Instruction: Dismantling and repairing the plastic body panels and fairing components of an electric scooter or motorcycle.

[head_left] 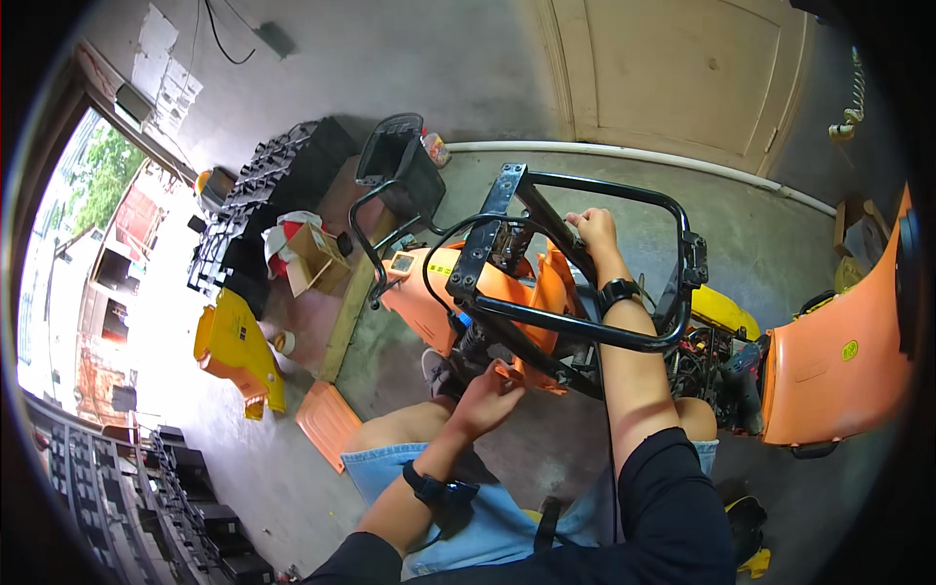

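Observation:
In front of me stands a partly stripped orange scooter with its black tubular frame (585,325) exposed. An orange plastic panel (553,292) sits inside the frame, near the scooter's orange front cover (419,297). My left hand (487,402) is closed at the near lower edge of this panel, its fingertips pinched on the orange plastic. My right arm reaches through the frame's loop. Beyond the slanted black tube, my right hand (595,232) is closed, fingers curled; whatever they hold is too small to make out. The black handlebar (363,229) points left.
Right of the frame lie exposed wiring (717,356) and a large orange body shell (829,366). A yellow panel (239,351), an open cardboard box (317,258), a black bin (395,166) and stacked black parts (283,171) stand left. An orange flat piece (327,424) lies by my knee.

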`<state>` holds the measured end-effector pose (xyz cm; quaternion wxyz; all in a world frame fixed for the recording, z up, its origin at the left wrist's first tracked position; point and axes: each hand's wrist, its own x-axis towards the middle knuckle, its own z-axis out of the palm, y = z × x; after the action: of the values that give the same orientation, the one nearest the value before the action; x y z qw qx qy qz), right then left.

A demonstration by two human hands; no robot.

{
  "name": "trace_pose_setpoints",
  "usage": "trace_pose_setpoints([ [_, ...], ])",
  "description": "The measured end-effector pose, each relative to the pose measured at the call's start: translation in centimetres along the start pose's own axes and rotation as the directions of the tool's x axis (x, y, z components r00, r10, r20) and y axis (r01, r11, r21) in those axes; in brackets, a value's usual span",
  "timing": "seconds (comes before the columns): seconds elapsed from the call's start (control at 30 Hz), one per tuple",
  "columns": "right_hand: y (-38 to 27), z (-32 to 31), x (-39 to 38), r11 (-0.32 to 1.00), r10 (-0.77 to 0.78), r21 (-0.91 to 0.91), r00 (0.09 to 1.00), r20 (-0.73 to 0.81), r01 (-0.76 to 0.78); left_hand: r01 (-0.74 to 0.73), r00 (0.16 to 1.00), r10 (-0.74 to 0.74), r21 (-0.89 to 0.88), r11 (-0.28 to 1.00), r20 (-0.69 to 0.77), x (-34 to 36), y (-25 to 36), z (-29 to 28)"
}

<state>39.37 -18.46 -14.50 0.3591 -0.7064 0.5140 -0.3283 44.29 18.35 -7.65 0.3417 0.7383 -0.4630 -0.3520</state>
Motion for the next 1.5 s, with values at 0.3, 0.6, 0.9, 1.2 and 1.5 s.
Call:
trace_pose_setpoints([
  [0.3, -0.2, 1.0, 1.4, 0.927, 0.164, -0.322, 0.980, -0.111, -0.192, 0.008, 1.000, 0.000, -0.313, 0.950, 0.026, -3.1, -3.3, 0.8],
  [0.6, 7.4, 0.0, 6.2, 0.794, 0.083, -0.587, 0.928, 0.363, 0.159, 0.050, 0.997, -0.011, -0.524, 0.850, 0.077, -1.5, -1.9, 3.2],
  [0.9, -1.1, -1.2, -4.1, 0.993, 0.041, 0.118, 0.989, -0.142, -0.025, 0.050, 0.988, -0.122, -0.543, 0.838, -0.097, -0.6, -5.0, 3.1],
  [1.2, 9.5, -3.9, -10.8, 0.985, -0.174, -0.006, 0.975, -0.139, 0.175, -0.052, 0.944, -0.087, -0.401, 0.915, -0.320, 3.0, -0.5, 6.7],
  [1.5, -10.1, -13.1, -26.4, 0.984, -0.093, -0.114, 0.940, 0.328, 0.138, -0.017, 0.867, -0.212, -0.451, 0.892, -0.452, -0.6, 2.8, 3.1],
])
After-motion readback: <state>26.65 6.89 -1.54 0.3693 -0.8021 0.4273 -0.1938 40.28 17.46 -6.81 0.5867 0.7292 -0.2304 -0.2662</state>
